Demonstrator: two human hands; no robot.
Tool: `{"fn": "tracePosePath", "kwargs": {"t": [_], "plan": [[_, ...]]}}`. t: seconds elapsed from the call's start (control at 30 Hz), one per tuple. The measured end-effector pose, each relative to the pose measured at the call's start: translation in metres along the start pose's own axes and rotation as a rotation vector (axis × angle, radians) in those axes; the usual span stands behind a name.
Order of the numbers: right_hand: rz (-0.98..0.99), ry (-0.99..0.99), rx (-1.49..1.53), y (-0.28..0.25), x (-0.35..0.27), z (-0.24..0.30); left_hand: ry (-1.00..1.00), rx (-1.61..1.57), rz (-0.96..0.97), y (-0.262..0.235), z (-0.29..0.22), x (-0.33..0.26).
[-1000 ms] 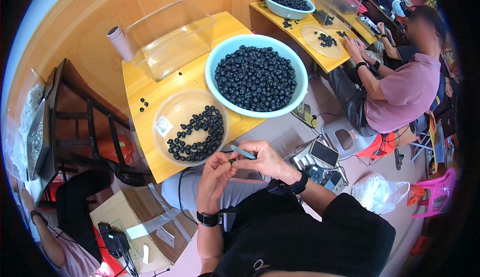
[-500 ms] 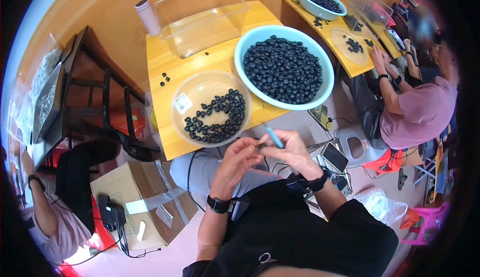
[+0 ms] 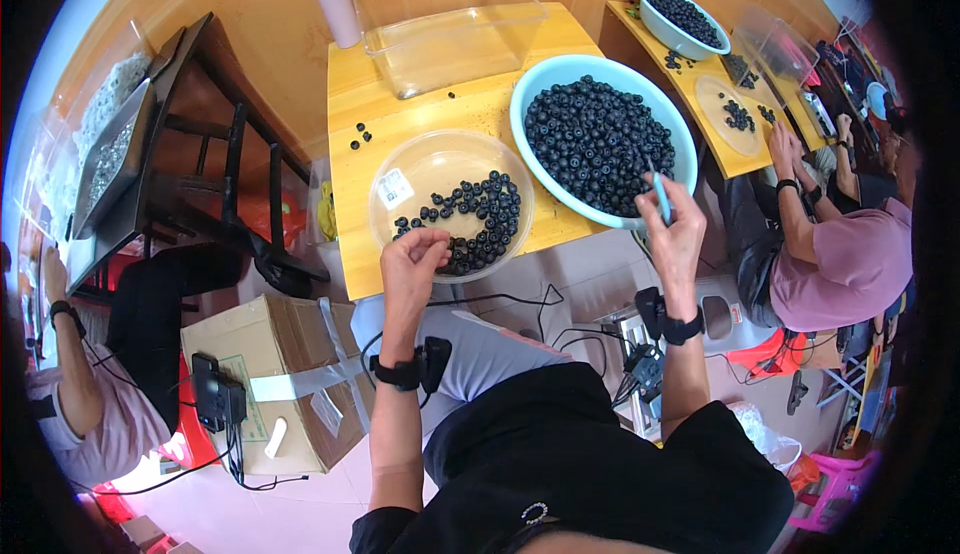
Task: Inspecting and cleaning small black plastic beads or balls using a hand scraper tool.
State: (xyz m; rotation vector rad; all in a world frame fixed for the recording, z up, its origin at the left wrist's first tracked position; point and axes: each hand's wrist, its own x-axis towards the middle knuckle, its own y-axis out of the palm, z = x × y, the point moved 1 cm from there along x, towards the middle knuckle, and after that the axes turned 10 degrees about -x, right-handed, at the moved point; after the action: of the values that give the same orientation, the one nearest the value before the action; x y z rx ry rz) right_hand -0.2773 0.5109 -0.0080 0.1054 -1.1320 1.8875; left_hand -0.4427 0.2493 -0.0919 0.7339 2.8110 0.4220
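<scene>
My left hand hangs over the near edge of a round clear plastic dish. Its thumb and fingers are pinched together; anything between them is too small to make out. Several dark round beads, each with a small ring-like mark, lie in the dish mostly along its right side. At the near right rim of a light-blue basin, my right hand grips a slim light-blue pen-shaped tool. The tool's far end reaches over the heap of dark beads that fills the basin.
A clear rectangular bin and a pink tumbler stand at the back of the yellow table. A taped cardboard box sits at lower left. On the right, a person in a pink shirt works at another table.
My hands were together in front of the table, working at a small dark piece. Now they are apart, the left over the dish, the right with the tool at the basin. The view has shifted slightly.
</scene>
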Motion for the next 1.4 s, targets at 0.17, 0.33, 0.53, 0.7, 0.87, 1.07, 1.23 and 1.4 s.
{"fn": "tracePosePath", "kwargs": {"t": [0.17,0.33,0.53,0.7,0.87,1.07,1.23,1.4], "plan": [[0.079,-0.047,0.062,0.018,-0.034,0.030,0.231,0.706,-0.018,0.007,0.004,0.015],[0.167,-0.055,0.133,0.027,-0.053,0.038,0.275,0.930,0.080,0.022,0.006,0.019],[0.301,-0.054,0.177,0.037,-0.061,0.044,0.390,0.967,0.083,0.019,0.009,0.019],[0.305,-0.102,0.178,0.042,-0.065,0.044,0.436,0.980,0.098,0.022,0.009,0.020],[0.321,-0.104,0.158,0.042,-0.067,0.044,0.514,1.027,0.112,0.028,0.000,0.018],[0.324,-0.088,0.146,0.046,-0.070,0.043,0.506,1.025,0.127,0.029,-0.001,0.018],[0.337,-0.086,0.140,0.046,-0.071,0.043,0.325,0.488,0.034,0.015,0.003,0.021],[0.362,-0.086,0.156,0.048,-0.069,0.046,0.017,-0.351,0.052,0.019,-0.024,-0.011]]}}
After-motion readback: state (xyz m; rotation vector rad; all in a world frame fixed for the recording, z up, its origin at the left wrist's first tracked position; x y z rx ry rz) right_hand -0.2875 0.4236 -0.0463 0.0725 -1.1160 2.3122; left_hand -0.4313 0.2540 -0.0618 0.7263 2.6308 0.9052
